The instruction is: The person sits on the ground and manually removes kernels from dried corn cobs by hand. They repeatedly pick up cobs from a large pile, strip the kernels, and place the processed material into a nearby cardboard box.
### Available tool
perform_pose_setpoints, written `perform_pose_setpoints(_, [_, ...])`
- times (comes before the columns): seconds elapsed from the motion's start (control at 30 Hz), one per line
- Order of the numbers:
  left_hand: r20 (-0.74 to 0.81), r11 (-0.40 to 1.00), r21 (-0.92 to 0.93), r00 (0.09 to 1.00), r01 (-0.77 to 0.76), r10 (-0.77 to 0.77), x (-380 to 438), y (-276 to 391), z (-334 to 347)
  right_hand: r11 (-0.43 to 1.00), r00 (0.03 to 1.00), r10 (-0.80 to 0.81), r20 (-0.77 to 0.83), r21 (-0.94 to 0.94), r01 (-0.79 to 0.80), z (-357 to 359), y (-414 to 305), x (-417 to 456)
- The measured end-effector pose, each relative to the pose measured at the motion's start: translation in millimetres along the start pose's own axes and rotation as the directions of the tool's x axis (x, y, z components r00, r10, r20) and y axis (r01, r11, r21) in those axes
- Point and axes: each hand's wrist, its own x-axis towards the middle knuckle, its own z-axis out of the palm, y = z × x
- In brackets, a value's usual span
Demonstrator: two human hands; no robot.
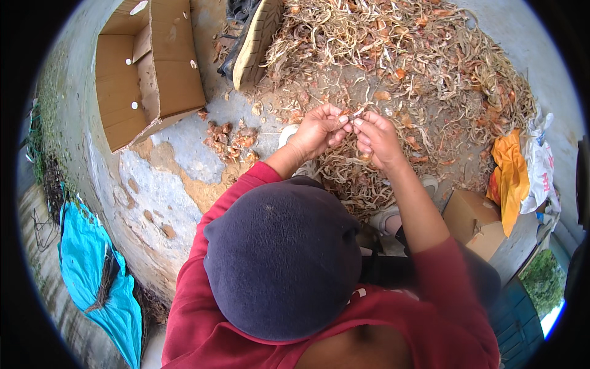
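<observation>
My left hand (321, 127) and my right hand (377, 138) meet in front of my raised, dark-clad knee. Their thumbs and forefingers pinch a small dry plant piece (354, 114), brown with a pale strip. Fingertips cover much of it, so I cannot tell whether a bulb is inside. Beneath and beyond the hands spreads a wide heap of dry stalks and papery skins (415, 60), like those of onions or shallots. To the left of my left hand, a small cluster of brown papery bulbs or skins (230, 140) lies on the concrete.
An open cardboard box (177, 64) stands at the upper left, beside a worn shoe (256, 50). On the right are a smaller cardboard box (474, 221), an orange bag (511, 170) and a white plastic bag (538, 166). Blue plastic sheeting (87, 258) lies at the lower left.
</observation>
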Motion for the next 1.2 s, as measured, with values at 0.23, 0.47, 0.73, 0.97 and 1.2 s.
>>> perform_pose_setpoints(0.23, [0.054, 0.970, -0.222, 0.994, 0.101, -0.091, -2.5, 1.2, -4.4, 0.997, 0.992, -0.055, 0.112, -0.047, 0.061, -6.2, 0.8, -0.7])
perform_pose_setpoints(0.47, [0.000, 0.969, -0.232, 0.996, 0.083, -0.085, -2.4, 1.1, -2.5, 0.933, 0.987, -0.099, 0.126, -0.332, 0.136, -18.7, 8.7, 8.6])
perform_pose_setpoints(0.73, [0.020, 0.970, 0.054, 0.971, 0.239, -0.240, -4.8, -4.6, -0.8, 0.982, 0.998, 0.042, 0.047, -0.185, -0.033, -21.0, 14.8, 7.0])
perform_pose_setpoints(0.97, [-0.341, 0.885, 0.361, 0.925, 0.295, -0.169, 0.2, -17.6, -27.6, 0.928, 0.987, -0.001, -0.158, 0.369, 0.060, -48.0, -9.3, -9.9])
perform_pose_setpoints(1.2, [-0.173, 0.544, 0.816, 0.981, 0.196, -0.093, 7.7, -38.1, -36.4, 0.723, 0.993, -0.109, -0.053, -0.690, 0.043, -51.4, -4.0, 48.1])
